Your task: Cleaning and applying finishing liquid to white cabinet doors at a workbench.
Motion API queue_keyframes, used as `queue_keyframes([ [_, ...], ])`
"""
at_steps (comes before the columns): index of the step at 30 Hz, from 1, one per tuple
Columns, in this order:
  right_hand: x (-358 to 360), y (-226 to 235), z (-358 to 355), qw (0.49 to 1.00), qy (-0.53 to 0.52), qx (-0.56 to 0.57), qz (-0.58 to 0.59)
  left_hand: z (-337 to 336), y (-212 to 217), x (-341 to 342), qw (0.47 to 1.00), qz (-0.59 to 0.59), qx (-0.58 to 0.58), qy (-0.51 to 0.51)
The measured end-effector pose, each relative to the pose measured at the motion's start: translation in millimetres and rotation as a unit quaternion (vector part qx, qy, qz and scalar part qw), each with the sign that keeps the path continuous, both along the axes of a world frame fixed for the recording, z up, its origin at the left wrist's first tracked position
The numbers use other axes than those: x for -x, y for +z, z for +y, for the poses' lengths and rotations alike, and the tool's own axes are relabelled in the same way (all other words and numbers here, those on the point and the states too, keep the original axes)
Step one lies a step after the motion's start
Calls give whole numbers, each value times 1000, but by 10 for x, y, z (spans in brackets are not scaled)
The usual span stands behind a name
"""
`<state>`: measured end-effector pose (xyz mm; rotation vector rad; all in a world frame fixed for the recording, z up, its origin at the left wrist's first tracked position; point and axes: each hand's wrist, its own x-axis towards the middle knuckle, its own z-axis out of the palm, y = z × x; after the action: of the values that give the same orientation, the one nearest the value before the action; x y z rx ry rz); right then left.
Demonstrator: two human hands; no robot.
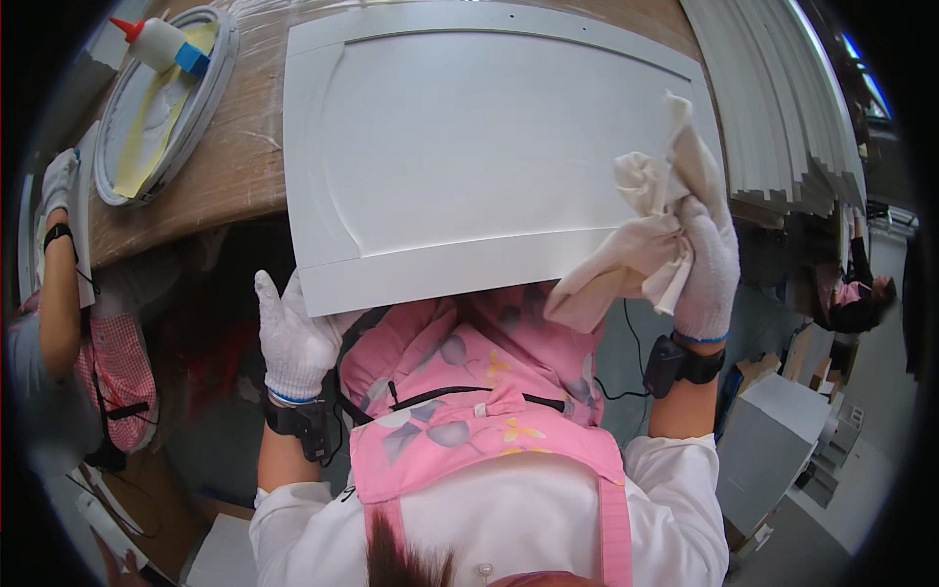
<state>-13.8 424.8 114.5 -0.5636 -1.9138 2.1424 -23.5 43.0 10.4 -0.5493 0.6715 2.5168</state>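
Head view, counter: a brown top (240,181) under clear plastic wrap spans the upper part of the frame.
Upper left: a round white lid (221,88) carries a yellow strip (147,147), a white bottle (156,45) with a red tip and a blue block (193,61).
Upper right: long white boards (782,108) lie side by side.
Room: a co-worker's gloved hand (61,181) shows at the left edge, another person (849,298) at the right edge, and a grey box (773,421) at lower right.
Panel: the white panel (489,147) with a recessed middle lies at upper centre, its near edge jutting past the counter above a pink apron (489,435).
Cloth: the crumpled cream cloth (636,259) is over the panel's lower-right part, partly hanging past its near edge.
Right hand: this gloved hand (712,264) grips the cloth, beside the panel's right edge.
Left hand: the other gloved hand (296,344) is open, fingers spread, at the panel's lower-left corner; whether it touches, I cannot tell.
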Motion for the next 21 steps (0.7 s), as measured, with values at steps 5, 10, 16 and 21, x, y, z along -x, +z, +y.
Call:
queue_keyframes([
  [5, -58, -877, 1083, 858, -94, -481, -153, 70, -17, 76, 996, 44, -70, -32],
  [10, 405, -828, 45, 711, 46, -697, -85, -22, -8, -65, 996, 27, -86, -6],
  [16, 700, -639, -1344, 736, 218, -639, 58, -209, -110, -210, 991, 33, -129, 8],
  [21, 369, -477, -2003, 613, 573, -482, 251, -161, -85, -212, 979, -36, -192, 62],
])
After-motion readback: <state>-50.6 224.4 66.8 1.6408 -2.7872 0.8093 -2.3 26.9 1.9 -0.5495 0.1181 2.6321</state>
